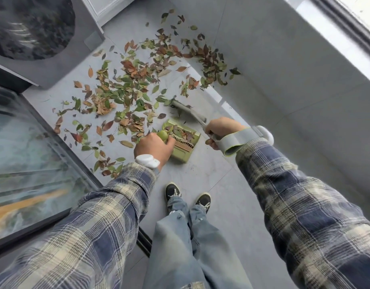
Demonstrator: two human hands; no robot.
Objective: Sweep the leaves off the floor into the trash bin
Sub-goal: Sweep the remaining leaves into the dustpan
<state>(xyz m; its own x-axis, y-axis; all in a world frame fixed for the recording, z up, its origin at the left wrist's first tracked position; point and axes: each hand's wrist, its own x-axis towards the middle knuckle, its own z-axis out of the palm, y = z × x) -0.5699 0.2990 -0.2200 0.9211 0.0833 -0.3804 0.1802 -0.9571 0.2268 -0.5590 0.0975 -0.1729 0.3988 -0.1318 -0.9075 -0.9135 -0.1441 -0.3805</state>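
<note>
Head view: left hand (pixel 153 146) clenches the dustpan (pixel 181 155) handle; right hand (pixel 221 130) grasps the broom (pixel 192 113) just beside the dustpan, leaves (pixel 125 86) beyond it.

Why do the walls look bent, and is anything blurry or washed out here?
Head view: the wide-angle lens bows the wall edges; the broom in the right hand is smeared by motion; the window strip at top right is blown out white; the leaves and dustpan look fairly sharp.

floor (pixel 209 176): grey tiles | wall (pixel 284 59): grey, right | glass panel (pixel 23 153) (reflective): left | window (pixel 363 9): daylight
</note>
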